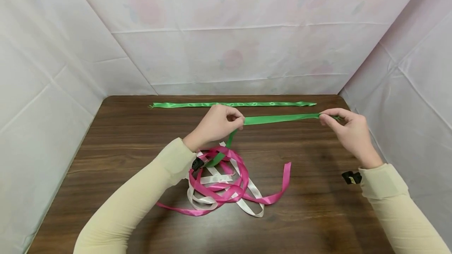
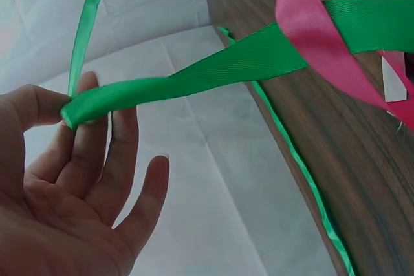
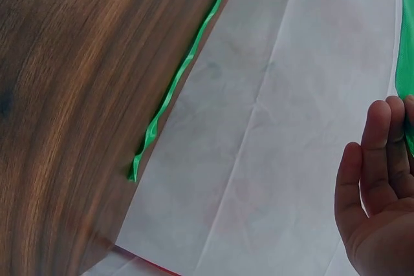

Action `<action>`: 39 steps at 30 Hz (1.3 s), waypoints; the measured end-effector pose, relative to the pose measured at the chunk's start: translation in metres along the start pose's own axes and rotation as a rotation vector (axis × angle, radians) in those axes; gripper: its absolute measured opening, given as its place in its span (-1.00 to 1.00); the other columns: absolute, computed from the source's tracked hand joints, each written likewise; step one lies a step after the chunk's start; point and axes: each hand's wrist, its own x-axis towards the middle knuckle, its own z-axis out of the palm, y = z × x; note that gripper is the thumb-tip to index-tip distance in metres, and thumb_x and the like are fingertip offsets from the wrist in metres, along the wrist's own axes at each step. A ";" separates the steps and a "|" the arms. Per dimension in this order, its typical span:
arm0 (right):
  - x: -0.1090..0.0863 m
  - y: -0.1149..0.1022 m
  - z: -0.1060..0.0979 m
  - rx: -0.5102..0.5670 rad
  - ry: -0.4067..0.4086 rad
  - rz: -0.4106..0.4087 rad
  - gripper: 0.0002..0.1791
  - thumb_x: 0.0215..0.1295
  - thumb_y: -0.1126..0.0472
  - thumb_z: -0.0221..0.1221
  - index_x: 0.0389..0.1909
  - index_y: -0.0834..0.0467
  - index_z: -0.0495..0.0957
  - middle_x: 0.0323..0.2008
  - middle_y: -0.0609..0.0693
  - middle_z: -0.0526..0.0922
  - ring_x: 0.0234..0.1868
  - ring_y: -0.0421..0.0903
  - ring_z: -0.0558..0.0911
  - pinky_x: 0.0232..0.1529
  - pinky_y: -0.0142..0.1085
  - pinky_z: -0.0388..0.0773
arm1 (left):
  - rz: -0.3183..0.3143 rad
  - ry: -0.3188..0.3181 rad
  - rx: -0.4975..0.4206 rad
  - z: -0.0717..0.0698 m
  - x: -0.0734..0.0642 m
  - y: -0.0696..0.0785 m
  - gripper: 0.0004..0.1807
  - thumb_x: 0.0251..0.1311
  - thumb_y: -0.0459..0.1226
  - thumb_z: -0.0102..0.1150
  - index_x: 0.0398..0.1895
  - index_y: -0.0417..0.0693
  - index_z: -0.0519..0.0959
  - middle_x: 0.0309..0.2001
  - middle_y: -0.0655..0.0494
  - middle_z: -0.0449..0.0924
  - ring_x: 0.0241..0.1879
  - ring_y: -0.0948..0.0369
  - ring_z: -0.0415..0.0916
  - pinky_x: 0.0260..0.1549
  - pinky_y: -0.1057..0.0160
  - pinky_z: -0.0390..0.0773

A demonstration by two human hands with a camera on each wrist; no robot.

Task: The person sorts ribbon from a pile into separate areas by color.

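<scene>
The left hand (image 1: 220, 122) pinches a green ribbon (image 1: 279, 119) between thumb and forefinger, the other fingers loosely spread. The right hand (image 1: 349, 130), near the right edge of the desk (image 1: 300, 222), pinches its frayed end, fingers close together. The ribbon is stretched above the desk between them, then drops from the left hand into the pile below.

In that pile, mid-desk, a pink ribbon (image 1: 230, 192) and a white ribbon (image 1: 217, 178) loop over each other. One pink tail runs right, the other left toward the left forearm. Wide stretches of wood separate the pile from the right and near edges.

A green strip (image 1: 233, 105) lies along the far edge, both ends short of the corners. Cloth walls (image 1: 226, 58) stand left, right and far, limiting room beyond the edges.
</scene>
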 end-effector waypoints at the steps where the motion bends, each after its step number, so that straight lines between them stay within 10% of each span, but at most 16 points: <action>1: 0.000 0.000 0.000 -0.001 0.001 0.000 -0.82 0.37 0.12 0.36 -0.15 0.13 0.77 -0.49 -0.67 0.61 -0.68 -0.33 0.32 -0.72 -0.33 0.09 | -0.001 -0.002 -0.009 0.000 0.000 -0.001 -0.76 0.37 -0.27 0.09 -0.32 0.03 0.77 -0.47 0.21 0.74 -0.44 0.26 0.60 -0.31 0.27 0.51; 23: -0.003 0.003 0.007 0.012 -0.012 0.015 -0.83 0.36 0.13 0.37 -0.16 0.15 0.76 -0.51 -0.65 0.61 -0.46 -0.56 0.57 -0.63 -0.34 0.16 | 0.016 -0.005 0.015 0.007 -0.004 -0.011 -0.85 0.38 -0.20 0.27 -0.19 -0.01 0.78 -0.35 0.15 0.74 -0.33 0.21 0.52 -0.24 0.25 0.51; 39: 0.001 0.008 -0.014 0.007 0.048 0.074 -0.82 0.35 0.16 0.37 -0.15 0.19 0.76 -0.51 -0.67 0.61 -0.74 -0.35 0.20 -0.69 -0.37 0.11 | 0.049 -0.001 0.151 0.004 -0.007 -0.011 -0.80 0.38 -0.26 0.17 -0.17 -0.04 0.79 -0.32 0.14 0.78 -0.56 0.29 0.32 -0.29 0.29 0.44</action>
